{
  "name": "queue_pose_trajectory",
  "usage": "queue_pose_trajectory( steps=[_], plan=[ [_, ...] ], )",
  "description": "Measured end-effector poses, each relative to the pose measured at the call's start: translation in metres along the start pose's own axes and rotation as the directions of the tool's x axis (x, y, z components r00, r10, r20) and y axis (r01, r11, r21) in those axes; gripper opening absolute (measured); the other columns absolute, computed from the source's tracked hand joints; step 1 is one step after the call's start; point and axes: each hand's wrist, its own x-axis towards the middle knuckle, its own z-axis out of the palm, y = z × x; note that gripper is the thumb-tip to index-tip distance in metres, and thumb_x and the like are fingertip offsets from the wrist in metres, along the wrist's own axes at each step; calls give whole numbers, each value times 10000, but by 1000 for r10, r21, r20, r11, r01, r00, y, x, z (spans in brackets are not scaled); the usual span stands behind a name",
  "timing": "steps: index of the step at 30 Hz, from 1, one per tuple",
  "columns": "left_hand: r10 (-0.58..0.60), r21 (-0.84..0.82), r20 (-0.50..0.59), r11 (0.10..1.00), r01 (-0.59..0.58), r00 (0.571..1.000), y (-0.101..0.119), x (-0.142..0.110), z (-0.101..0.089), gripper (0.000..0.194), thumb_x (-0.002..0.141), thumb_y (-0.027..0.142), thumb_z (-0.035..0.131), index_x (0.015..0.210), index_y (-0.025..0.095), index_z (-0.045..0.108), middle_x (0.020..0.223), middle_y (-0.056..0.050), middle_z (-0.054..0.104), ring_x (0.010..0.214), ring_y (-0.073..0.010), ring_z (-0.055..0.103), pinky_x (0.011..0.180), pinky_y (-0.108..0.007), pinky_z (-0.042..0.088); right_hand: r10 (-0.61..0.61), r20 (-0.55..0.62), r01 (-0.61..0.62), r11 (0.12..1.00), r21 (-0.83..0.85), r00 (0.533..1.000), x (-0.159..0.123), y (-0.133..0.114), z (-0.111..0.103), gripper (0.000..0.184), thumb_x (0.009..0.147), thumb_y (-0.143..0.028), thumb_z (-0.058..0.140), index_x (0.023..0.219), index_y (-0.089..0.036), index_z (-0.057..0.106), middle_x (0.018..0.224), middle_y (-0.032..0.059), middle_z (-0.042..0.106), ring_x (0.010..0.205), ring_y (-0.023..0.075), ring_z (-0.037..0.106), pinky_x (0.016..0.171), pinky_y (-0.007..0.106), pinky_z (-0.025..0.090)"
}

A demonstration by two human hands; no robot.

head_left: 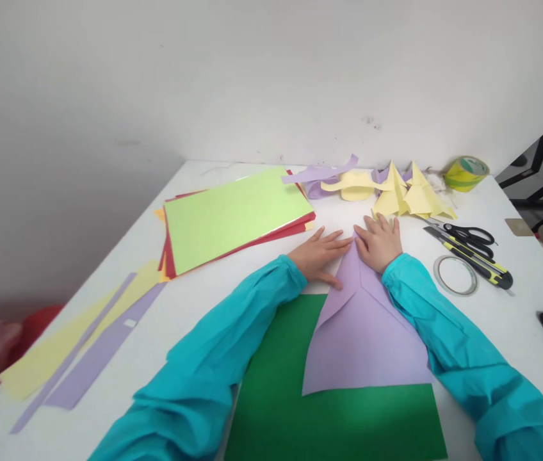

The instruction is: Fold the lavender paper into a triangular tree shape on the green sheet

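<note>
A sheet of lilac paper (366,342), folded to a point at its far end, has two flaps turned inward towards a centre line. Its near part lies over a green sheet (291,397). At the left side of the point, my left hand (320,258) rests with fingers spread, the fingertips touching the paper near its tip. My right hand (380,243) presses on the tip from the right, thumb and forefinger against the paper and the other fingers stretched forward. Both hands are open. The right forearm hides part of the right edge.
A stack of coloured sheets (237,218) lies back left, paper strips (103,339) at left. Along the wall stand yellow folded paper shapes (415,192) and a tape roll (466,174). Scissors (473,238), a utility knife (473,256) and a narrow tape roll (455,275) lie right.
</note>
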Motion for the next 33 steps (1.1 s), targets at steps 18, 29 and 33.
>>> queue_pose_trajectory(
  steps=[18,29,33],
  plan=[
    [46,-110,-25,993,-48,999,-2,-11,7,1202,559,812,622,1491,175,208,1532,-158,228,1420,-410,89,1088,-652,-54,0,13,0,1000,-13,1000,1,1,0,432,920,-388,350,1278,-282,566,1412,80,472,1338,370,297,1047,665,163],
    [53,-62,72,997,-49,996,17,-30,6,1258,545,804,632,1496,126,165,1537,-187,177,1422,-409,73,1094,-637,-50,3,12,-3,1000,1,1000,1,1,-2,434,917,-391,356,1274,-276,574,1409,90,475,1332,377,308,1052,665,165],
    [40,-57,86,998,-35,995,19,-32,6,1249,550,789,646,1499,142,156,1540,-185,167,1422,-411,74,1095,-640,-41,-2,12,2,1000,-3,1000,1,2,0,434,915,-392,358,1274,-279,574,1410,89,474,1331,377,306,1048,667,168]
  ],
)
